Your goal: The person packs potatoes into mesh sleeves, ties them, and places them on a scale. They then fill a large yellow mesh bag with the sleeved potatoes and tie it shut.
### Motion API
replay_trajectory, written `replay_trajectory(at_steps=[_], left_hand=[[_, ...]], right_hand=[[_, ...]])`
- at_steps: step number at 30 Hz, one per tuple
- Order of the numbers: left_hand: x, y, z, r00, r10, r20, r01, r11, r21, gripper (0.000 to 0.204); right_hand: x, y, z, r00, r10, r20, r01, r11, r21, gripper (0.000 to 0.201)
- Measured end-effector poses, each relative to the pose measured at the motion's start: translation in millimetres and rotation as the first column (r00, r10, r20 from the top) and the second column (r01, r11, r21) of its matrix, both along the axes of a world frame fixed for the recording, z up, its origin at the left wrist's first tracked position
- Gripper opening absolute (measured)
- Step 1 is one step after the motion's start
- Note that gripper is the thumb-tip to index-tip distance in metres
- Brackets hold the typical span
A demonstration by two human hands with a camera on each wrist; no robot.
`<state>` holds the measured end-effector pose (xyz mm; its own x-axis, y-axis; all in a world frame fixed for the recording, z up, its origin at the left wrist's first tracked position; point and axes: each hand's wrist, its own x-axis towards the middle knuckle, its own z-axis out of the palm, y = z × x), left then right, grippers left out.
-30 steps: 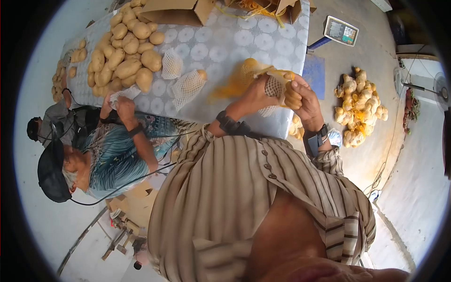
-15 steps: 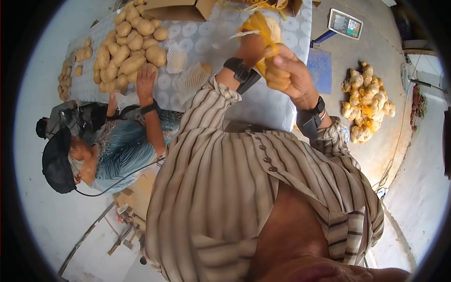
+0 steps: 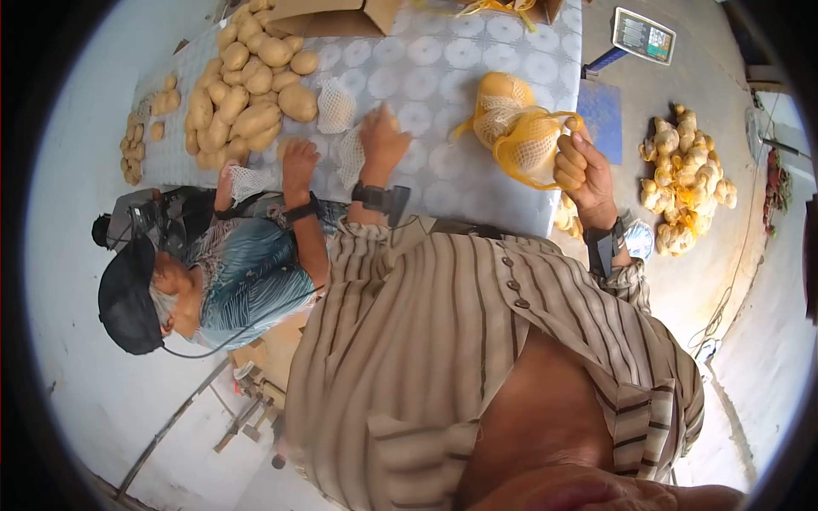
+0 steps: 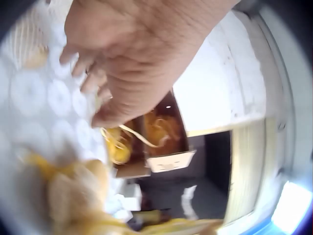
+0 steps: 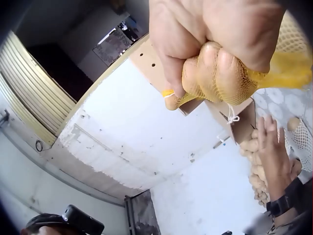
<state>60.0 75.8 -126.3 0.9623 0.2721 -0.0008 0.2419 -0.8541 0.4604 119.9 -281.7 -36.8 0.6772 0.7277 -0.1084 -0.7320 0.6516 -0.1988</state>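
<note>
My right hand (image 3: 584, 170) grips the gathered top of a yellow mesh bag (image 3: 521, 153). In the right wrist view its curled fingers (image 5: 226, 73) are covered by the yellow netting. Inside the bag are potatoes, some wrapped in white foam net; the bag lies at the right end of the table (image 3: 426, 170). My left hand (image 3: 383, 146), slightly blurred, reaches over the table beside a white foam net sleeve (image 3: 350, 158). In the left wrist view its fingers (image 4: 88, 73) are spread and loosely bent, with nothing held. Another sleeved potato (image 3: 336, 106) lies just beyond.
A heap of bare potatoes (image 3: 247, 94) covers the table's left part. Another person's hand (image 3: 299, 166) works beside it. Cardboard boxes (image 3: 349, 17) stand at the far edge. Right of the table are a scale display (image 3: 644, 36) and bagged potatoes (image 3: 688, 183) on the floor.
My left hand has come away from the yellow bag and moved left toward the sleeved potatoes. The bag, lifted half a second ago, now lies on the table, its top still in my right hand.
</note>
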Motion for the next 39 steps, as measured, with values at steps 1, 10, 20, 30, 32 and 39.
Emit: replay_trajectory(at_steps=[1,10,20,30,32,39], left_hand=[[-8.2,15.0,-25.7,0.998,0.058,0.003,-0.058,0.980,0.190,0.070],[2.8,24.1,-26.1,0.968,0.152,-0.201,-0.246,0.742,-0.624,0.069],[28.4,-115.5,100.0,0.863,-0.505,-0.025,-0.102,-0.125,-0.987,0.062],[56.9,-147.8,94.4,0.924,-0.262,-0.279,-0.340,-0.227,-0.913,0.032],[65.6,-145.7,79.1,0.931,-0.192,-0.309,-0.350,-0.236,-0.907,0.035],[83.2,-152.5,46.5,0.954,0.073,-0.292,-0.228,-0.454,-0.861,0.035]], right_hand=[[0.4,1.9,0.3,1.000,0.010,-0.013,-0.010,1.000,-0.005,0.019],[9.1,16.2,4.3,0.998,0.017,-0.062,-0.017,1.000,-0.009,0.026],[8.1,33.3,20.5,0.997,0.025,-0.072,-0.034,0.991,-0.128,0.028],[-2.5,39.8,24.8,0.997,-0.006,-0.073,-0.011,0.976,-0.219,0.028],[4.4,39.4,16.3,0.998,0.034,-0.050,-0.040,0.991,-0.128,0.029],[10.0,42.9,17.5,0.999,-0.020,-0.044,0.015,0.992,-0.129,0.032]])
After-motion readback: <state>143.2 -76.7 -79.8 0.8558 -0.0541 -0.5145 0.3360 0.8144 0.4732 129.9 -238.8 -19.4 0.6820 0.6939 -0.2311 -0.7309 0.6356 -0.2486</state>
